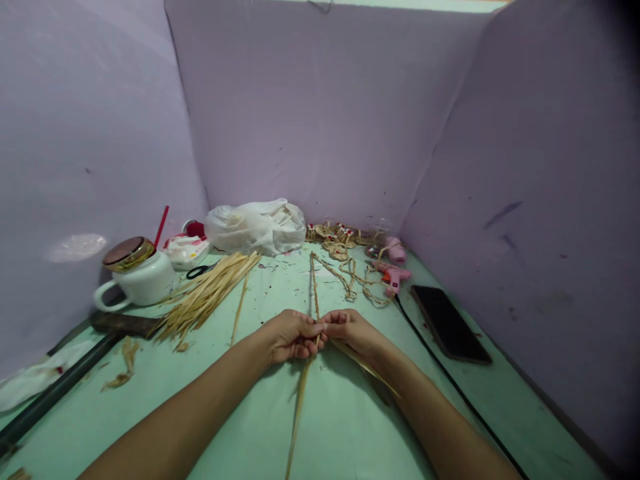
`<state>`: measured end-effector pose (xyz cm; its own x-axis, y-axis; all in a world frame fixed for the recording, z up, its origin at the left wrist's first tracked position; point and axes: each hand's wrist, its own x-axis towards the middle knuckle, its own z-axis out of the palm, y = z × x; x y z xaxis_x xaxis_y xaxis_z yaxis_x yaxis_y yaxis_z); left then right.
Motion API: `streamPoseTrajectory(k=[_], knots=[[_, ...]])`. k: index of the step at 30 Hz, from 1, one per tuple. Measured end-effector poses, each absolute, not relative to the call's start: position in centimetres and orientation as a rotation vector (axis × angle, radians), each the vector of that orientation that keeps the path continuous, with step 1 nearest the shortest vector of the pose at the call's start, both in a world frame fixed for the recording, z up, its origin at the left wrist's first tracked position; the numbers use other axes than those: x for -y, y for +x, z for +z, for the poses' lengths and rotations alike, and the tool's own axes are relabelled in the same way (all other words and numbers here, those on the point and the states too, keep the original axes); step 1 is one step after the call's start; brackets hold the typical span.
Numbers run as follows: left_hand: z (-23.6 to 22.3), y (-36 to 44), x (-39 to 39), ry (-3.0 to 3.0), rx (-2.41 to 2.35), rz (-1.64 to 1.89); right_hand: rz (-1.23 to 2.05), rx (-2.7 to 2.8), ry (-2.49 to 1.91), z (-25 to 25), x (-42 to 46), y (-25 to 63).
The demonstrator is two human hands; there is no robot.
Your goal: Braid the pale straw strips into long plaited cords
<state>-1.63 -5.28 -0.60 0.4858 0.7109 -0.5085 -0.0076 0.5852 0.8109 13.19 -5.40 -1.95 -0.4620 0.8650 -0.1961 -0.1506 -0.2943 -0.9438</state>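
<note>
My left hand (295,337) and my right hand (347,328) meet over the middle of the table, fingertips pinched together on a thin straw-coloured braid. The finished-looking braid (315,287) runs away from my fingers, then bends and trails off to the right in loose loops (351,280). Loose fibre strands come out on my side: one strand (299,407) hangs toward the near edge, another (365,365) passes under my right wrist. A bundle of dry fibre strips (213,290) lies to the left of my hands. The exact pinch point is partly covered by my fingers.
On the left stand a white mug (150,277) with a lidded jar on it, scissors (200,271) and a hammer (65,380). A white plastic bag (257,227) sits at the back. A pink glue gun (394,275), its black cord (440,367) and a phone (450,323) lie right.
</note>
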Motion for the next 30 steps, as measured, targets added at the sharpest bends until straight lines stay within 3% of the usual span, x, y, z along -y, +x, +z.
streamPoseTrajectory(k=[23,30], knots=[[-0.5,-1.2,5.4,1.032,-1.138,0.544,1.422,1.601,-1.308,-1.6,5.1,13.8],[0.2,-0.4,6.2,1.237,-1.317,0.572,0.963,1.871,-1.577,-1.5,5.7,13.6]])
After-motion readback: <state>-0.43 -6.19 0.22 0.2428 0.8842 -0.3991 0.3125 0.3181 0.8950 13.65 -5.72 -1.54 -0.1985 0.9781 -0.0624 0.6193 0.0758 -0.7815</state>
